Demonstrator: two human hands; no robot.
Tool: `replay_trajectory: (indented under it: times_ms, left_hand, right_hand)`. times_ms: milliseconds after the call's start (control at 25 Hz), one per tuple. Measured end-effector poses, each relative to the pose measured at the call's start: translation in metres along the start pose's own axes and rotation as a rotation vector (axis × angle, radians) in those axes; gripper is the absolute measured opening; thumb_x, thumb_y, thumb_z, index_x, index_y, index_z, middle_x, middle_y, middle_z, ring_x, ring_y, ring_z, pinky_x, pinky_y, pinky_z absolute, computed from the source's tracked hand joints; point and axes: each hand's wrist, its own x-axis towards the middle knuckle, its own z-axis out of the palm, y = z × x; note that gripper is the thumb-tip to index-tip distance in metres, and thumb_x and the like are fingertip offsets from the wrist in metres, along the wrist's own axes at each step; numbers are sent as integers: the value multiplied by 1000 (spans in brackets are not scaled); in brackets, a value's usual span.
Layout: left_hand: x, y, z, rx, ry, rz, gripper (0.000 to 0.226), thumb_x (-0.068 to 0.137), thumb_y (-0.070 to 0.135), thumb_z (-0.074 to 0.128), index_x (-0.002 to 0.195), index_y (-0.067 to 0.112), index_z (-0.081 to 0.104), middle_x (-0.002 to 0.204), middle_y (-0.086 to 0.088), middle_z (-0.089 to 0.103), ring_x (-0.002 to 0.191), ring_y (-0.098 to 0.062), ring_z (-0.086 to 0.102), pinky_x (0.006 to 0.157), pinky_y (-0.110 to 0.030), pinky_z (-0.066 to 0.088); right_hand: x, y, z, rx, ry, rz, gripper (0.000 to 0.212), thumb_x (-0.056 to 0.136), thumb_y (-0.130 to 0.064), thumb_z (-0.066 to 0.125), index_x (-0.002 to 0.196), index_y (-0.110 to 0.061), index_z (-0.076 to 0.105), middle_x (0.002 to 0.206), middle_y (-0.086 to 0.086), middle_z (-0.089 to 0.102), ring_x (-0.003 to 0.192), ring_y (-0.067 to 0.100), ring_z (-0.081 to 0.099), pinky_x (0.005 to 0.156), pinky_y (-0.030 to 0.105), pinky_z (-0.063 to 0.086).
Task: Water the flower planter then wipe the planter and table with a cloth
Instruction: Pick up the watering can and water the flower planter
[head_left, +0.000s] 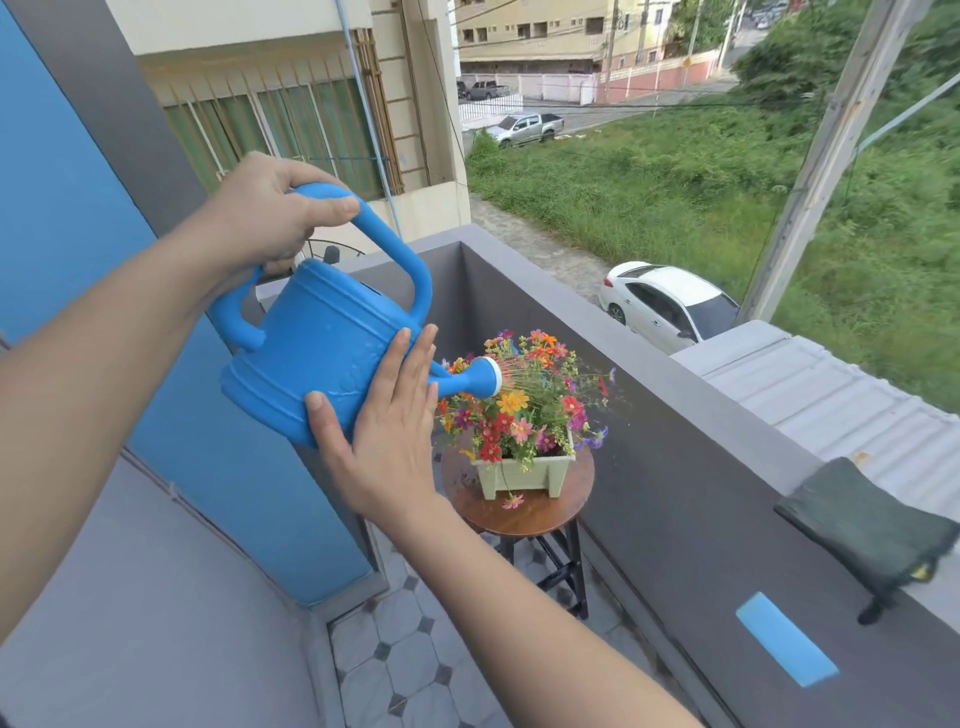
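1. Flower planter (523, 475): a pale green rectangular box on short legs, packed with small red, orange, pink and purple flowers (519, 410). It sits on a small round wooden table (566, 506) with black metal legs, tucked close to the grey balcony wall (675, 467).
2. Watering can (322, 358) is bright blue plastic, tipped forward and down so the spout points at the blooms. The white-faced rose (491, 376) at the end of the spout is right over the flowers, and thin streams of water are spraying out of it onto them.
3. Left hand (270, 213) is wrapped around the top of the big loop handle, thumb pressed over it, so it's carrying the can from above.
4. Right hand (387, 415) is flat and open against the side of the can near the base of the spout, fingers spread out straight, thumb underneath. Bracing it, not really gripping.
5. One pink flower (513, 501) lies on the tabletop just in front of the planter.
6. Dark green cloth (872, 535) is draped over the top of the balcony wall off to the right, well apart from the planter and not touched by either hand.
7. Floor below is pale octagonal tile (410, 660) with little dark squares. Past the wall there's a white car (665, 304) parked beside a grassy patch.
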Motion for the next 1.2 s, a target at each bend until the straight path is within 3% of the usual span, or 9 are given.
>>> replay_trajectory:
  times_ms: [160, 400, 560, 880, 1040, 1200]
  left_hand:
    - [3, -6, -10, 35, -41, -24, 14, 86, 28, 67, 97, 19, 70, 56, -6, 28, 38, -17, 21, 38, -18, 22]
    - [2, -3, -11, 84, -167, -23, 13, 85, 26, 68, 95, 19, 71, 53, -6, 30, 37, -15, 23, 36, -18, 23]
    - [7, -7, -9, -8, -115, -6, 18, 86, 25, 67, 101, 15, 70, 48, -2, 29, 36, -12, 21, 35, -18, 20]
    - [14, -5, -12, -47, 75, 25, 20, 88, 22, 64, 104, 11, 65, 32, 13, 42, 30, -6, 23, 32, -15, 21]
    - [13, -2, -17, -11, 24, -15, 20, 86, 22, 67, 103, 11, 68, 45, 1, 33, 34, -10, 21, 34, -17, 20]
    - [10, -1, -16, -12, -74, -36, 18, 86, 22, 67, 100, 11, 70, 45, 3, 27, 37, -12, 19, 34, -18, 19]
  right_hand:
    - [0, -2, 9, 0, -75, -9, 89, 94, -50, 43, 145, -19, -23, 148, -1, -37, 144, 17, -24, 115, 41, -11]
    - [-13, -3, 19, -7, -101, -21, 87, 93, -52, 38, 139, -23, -30, 142, -4, -47, 143, 18, -26, 112, 36, -16]
    - [-4, -5, 13, -15, -65, 0, 91, 94, -49, 43, 139, -17, -29, 141, -2, -47, 144, 21, -24, 113, 38, -13]
    - [27, -3, -5, -11, -114, -43, 89, 94, -44, 47, 147, -12, -18, 157, 11, -25, 146, 21, -18, 116, 48, -2]
    - [17, -6, 3, -3, -141, -51, 90, 94, -46, 46, 146, -15, -21, 156, 7, -28, 146, 20, -17, 116, 49, -2]
    - [6, -5, 9, 2, -112, -42, 90, 94, -48, 45, 143, -18, -24, 148, 0, -35, 146, 20, -18, 116, 47, -2]
